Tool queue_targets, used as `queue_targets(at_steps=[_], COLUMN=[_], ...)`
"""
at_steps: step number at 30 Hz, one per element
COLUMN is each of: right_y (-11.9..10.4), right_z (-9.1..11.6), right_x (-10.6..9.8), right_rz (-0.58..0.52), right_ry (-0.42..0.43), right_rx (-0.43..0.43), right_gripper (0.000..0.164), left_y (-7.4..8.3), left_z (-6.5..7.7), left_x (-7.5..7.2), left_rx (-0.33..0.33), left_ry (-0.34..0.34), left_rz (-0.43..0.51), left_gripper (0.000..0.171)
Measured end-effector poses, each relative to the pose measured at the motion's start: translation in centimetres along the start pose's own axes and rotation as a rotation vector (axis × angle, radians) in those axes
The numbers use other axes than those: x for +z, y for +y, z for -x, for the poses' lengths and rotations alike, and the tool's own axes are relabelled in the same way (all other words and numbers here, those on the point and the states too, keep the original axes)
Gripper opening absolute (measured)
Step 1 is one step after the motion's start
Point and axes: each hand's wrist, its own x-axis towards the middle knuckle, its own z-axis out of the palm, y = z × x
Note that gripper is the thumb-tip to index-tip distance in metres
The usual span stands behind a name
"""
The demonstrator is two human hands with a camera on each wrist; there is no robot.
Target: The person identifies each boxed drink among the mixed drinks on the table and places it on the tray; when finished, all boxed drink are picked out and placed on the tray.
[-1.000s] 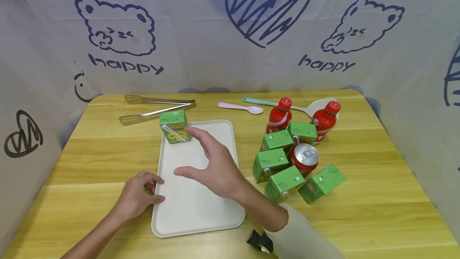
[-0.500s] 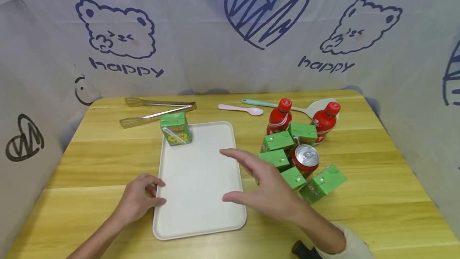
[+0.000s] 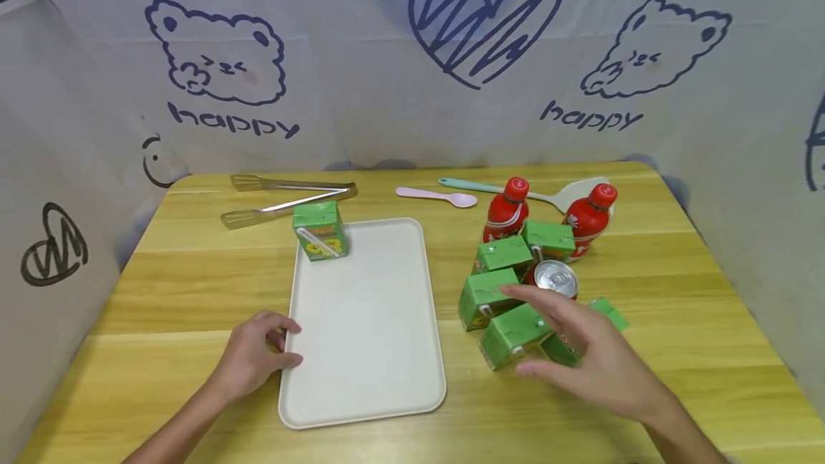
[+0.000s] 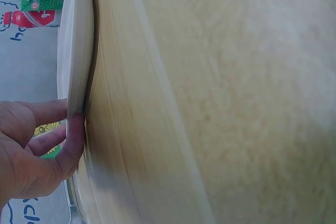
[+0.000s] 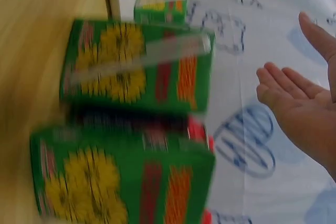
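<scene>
My left hand [image 3: 251,356] holds the left rim of a cream tray [image 3: 364,335]; in the left wrist view its fingertips [image 4: 76,137] lie at the tray's edge. A green drink carton [image 3: 320,231] with a straw on its front stands at the tray's far left corner. On the right, my right hand [image 3: 599,360] hovers over a group of similar cartons, thumb and fingers spread apart and nothing between them. It partly covers the rightmost carton [image 3: 609,312]. Nearest its fingertips are the front carton [image 3: 515,331] and another carton [image 3: 486,296] behind it.
A drink can [image 3: 556,279] and two red bottles [image 3: 505,213] stand among the cartons. Metal tongs [image 3: 290,199], a pink spoon [image 3: 438,197] and a spatula [image 3: 573,195] lie along the table's back edge. A printed cloth [image 3: 361,56] hangs behind.
My right hand has moved right, from beside the carton on the tray to over the carton group, staying spread. My left hand keeps its place at the tray rim.
</scene>
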Motion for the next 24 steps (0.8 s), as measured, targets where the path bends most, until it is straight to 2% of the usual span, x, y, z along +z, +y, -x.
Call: queue_targets(at_steps=[6,11,19,24], right_y=[0.7,2.2,5.2,7.2], right_z=[2.2,3.3,4.2,4.4], right_x=[-3.5,-5.7,-8.3,-9.1], right_rz=[0.066,0.140,0.151,0.087], right_ry=[0.048,0.083,0.091,0.055], right_rx=[-0.018,0.039,0.114,0.134], right_gripper=[0.078,0.072,0.061,0.056], left_y=[0.2,0.2,0.2,0.2], left_z=[-0.1,0.0,-0.2,-0.2], left_x=[0.1,0.0,0.0,-0.1], left_rx=[0.009,0.018,0.019,0.023], left_ry=[-0.005,-0.002,-0.007,-0.007], left_rz=[-0.010,-0.024,-0.011,-0.019], left_gripper=[0.036,0.035,0.035,0.034])
